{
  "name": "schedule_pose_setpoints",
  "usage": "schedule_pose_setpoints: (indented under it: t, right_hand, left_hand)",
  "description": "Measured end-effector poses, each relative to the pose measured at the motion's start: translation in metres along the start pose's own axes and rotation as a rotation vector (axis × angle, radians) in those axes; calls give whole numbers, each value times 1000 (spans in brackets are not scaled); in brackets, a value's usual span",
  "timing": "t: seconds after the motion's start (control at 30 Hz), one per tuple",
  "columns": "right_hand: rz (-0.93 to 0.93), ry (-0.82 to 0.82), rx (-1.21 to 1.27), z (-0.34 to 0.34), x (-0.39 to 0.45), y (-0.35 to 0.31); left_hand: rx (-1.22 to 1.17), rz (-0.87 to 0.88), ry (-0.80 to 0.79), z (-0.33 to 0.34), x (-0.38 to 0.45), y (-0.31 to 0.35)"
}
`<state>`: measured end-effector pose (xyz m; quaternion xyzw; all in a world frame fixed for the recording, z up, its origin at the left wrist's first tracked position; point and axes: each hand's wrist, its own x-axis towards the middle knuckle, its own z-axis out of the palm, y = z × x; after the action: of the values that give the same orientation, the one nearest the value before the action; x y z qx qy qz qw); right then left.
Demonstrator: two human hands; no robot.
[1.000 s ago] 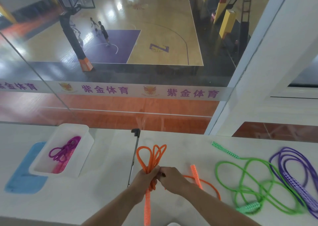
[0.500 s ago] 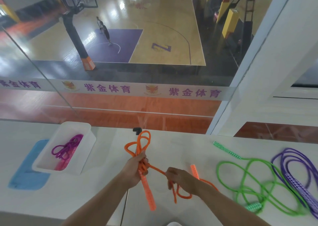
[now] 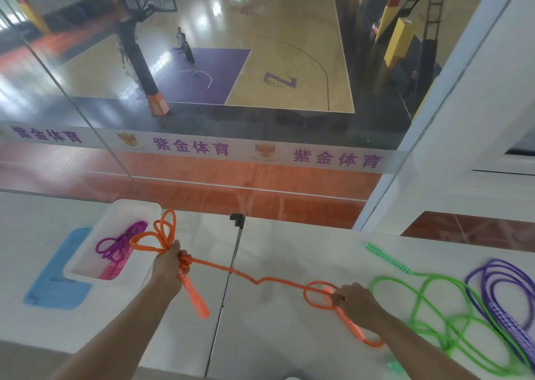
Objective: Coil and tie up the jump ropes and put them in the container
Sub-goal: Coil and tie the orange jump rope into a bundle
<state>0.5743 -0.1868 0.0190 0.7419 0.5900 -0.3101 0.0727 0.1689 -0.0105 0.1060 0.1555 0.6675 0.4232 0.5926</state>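
Note:
My left hand (image 3: 169, 266) grips the coiled loops of the orange jump rope (image 3: 231, 271), with one orange handle hanging below the fist. A stretch of that rope runs right across the white table to my right hand (image 3: 354, 303), which holds the rope near its other handle. The white container (image 3: 86, 275) stands left of my left hand and holds a coiled magenta jump rope (image 3: 117, 242). The orange loops overlap the container's right rim.
A loose green jump rope (image 3: 434, 316) and a purple jump rope (image 3: 500, 295) lie on the table at the right. A blue mat (image 3: 55, 290) lies under the container. A seam (image 3: 228, 278) splits the tabletop. Glass panes rise behind the table's far edge.
My hands have moved apart: the left carried the coil left toward the container, the right pulled the free end right, so the rope between them is stretched out.

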Motion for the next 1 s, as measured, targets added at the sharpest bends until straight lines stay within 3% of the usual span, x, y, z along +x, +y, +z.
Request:
schedule_pose_setpoints:
  t: [0.07,0.13,0.2,0.27,0.33,0.43,0.53,0.7,0.77,0.9,1.0]
  right_hand:
    - [-8,-136,-223,7,-3,-14]
    - [-45,-116,-296,9,-4,-40]
    - [-116,36,-98,5,-3,-73]
    - [-170,96,338,-4,-6,-112]
    - [-229,-8,720,-13,-13,-150]
    - [-300,-77,869,-15,-11,-179]
    - [-242,-56,810,-23,-8,-173]
    - [-215,-183,733,-19,-19,-137]
    - [-237,-185,694,-23,-23,-129]
    - [-330,-134,590,-35,-21,-132]
    - [-330,3,582,-43,-16,-141]
  left_hand:
    - [-45,-32,-96,3,-5,-7]
    - [-22,-84,-237,13,-15,-18]
    - [50,-121,-349,27,-28,-30]
    - [75,-160,-424,44,-42,-41]
    - [81,-208,-489,57,-52,-50]
    - [73,-264,-548,72,-63,-54]
    - [70,-227,-513,77,-65,-50]
    - [-46,-167,-359,67,-46,-38]
    - [18,-165,-351,62,-41,-38]
    - [507,-36,-568,61,-51,-48]
    - [687,-12,-764,64,-65,-57]
